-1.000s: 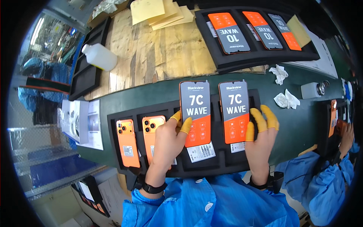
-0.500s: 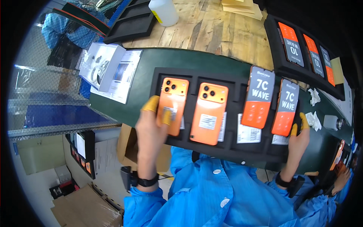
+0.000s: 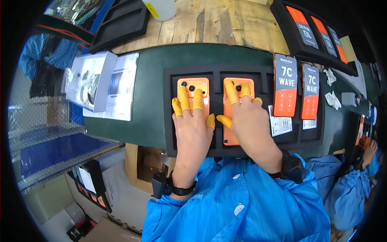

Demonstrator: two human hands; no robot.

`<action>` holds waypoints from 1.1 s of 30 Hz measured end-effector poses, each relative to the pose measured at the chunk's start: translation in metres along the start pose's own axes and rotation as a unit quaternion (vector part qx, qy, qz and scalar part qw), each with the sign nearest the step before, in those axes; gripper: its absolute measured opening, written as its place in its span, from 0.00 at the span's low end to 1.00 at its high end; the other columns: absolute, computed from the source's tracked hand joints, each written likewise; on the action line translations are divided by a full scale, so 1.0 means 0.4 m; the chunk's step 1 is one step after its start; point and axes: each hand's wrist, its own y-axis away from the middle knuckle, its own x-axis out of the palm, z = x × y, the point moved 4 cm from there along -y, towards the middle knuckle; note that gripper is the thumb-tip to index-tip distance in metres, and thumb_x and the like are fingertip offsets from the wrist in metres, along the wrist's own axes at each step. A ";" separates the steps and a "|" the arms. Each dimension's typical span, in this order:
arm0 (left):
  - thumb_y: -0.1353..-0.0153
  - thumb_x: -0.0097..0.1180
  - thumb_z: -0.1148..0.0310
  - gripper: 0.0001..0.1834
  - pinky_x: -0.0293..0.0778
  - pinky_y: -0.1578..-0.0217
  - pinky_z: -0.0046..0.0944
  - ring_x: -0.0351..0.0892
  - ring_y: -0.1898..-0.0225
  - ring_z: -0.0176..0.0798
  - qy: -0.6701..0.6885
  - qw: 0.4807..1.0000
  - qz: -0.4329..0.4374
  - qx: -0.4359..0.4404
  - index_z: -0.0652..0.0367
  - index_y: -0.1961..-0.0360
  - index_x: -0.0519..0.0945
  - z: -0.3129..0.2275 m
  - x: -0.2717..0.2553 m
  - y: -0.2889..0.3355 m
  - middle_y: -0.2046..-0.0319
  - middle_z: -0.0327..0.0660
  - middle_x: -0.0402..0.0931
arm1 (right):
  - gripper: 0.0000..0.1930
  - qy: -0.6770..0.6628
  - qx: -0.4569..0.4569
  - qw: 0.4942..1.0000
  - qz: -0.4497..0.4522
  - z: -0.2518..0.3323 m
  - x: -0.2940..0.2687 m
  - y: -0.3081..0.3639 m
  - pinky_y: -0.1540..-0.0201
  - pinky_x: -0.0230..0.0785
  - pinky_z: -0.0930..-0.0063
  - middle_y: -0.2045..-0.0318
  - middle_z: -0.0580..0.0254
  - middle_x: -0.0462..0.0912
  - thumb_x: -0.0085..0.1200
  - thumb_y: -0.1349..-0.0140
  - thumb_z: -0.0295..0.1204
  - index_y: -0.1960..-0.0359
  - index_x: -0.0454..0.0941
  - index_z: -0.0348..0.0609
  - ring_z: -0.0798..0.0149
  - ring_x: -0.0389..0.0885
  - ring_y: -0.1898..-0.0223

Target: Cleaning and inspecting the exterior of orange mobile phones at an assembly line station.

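A black foam tray (image 3: 238,67) lies in front of me with several phones in it. My left hand (image 3: 191,131), yellow cots on its fingers, rests spread over an orange phone (image 3: 205,105), its fingertips by the camera lenses. Over a second orange phone (image 3: 231,139) lies my right hand (image 3: 254,123), fingers apart and thumb near that phone's left edge; its cots are yellow too. Further right, two phones with grey and orange fronts, one larger-looking (image 3: 285,90) and one narrower (image 3: 310,90), sit above white printed labels (image 3: 281,126).
A green mat (image 3: 151,97) covers the bench below a wooden board (image 3: 217,26). An open white box (image 3: 94,76) stands left; another black tray (image 3: 296,50) holds phones at the far right. Crumpled tissue (image 3: 332,100) and a small bottle (image 3: 350,99) lie right, near another person's hand (image 3: 369,151).
My right hand has left the tray's right end and moved left onto the second orange phone. My left hand has shifted from the first phone's side onto its top. The tray now appears straighter.
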 end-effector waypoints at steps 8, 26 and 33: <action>0.58 0.67 0.79 0.41 0.71 0.50 0.38 0.71 0.46 0.42 0.514 0.847 -0.027 -0.133 0.62 0.40 0.63 0.080 -0.063 -0.015 0.36 0.49 0.56 | 0.36 -0.299 0.090 0.949 -0.035 -0.084 -0.043 0.029 0.57 0.75 0.62 0.48 0.45 0.68 0.65 0.52 0.35 0.41 0.63 0.40 0.46 0.76 0.55; 0.49 0.60 0.84 0.39 0.58 0.38 0.46 0.56 0.34 0.45 0.785 0.611 0.099 -0.019 0.62 0.36 0.56 -0.097 -0.010 -0.074 0.37 0.47 0.57 | 0.45 -0.843 -0.069 0.531 0.057 -0.141 -0.056 -0.025 0.47 0.68 0.70 0.42 0.57 0.64 0.65 0.50 0.27 0.33 0.48 0.41 0.63 0.69 0.45; 0.48 0.61 0.82 0.37 0.62 0.40 0.42 0.60 0.37 0.43 0.741 0.664 0.096 -0.021 0.66 0.38 0.59 -0.124 -0.007 -0.092 0.39 0.48 0.61 | 0.42 -0.830 -0.017 0.553 0.073 -0.176 -0.040 -0.050 0.51 0.71 0.72 0.50 0.55 0.71 0.64 0.47 0.30 0.35 0.50 0.40 0.65 0.74 0.51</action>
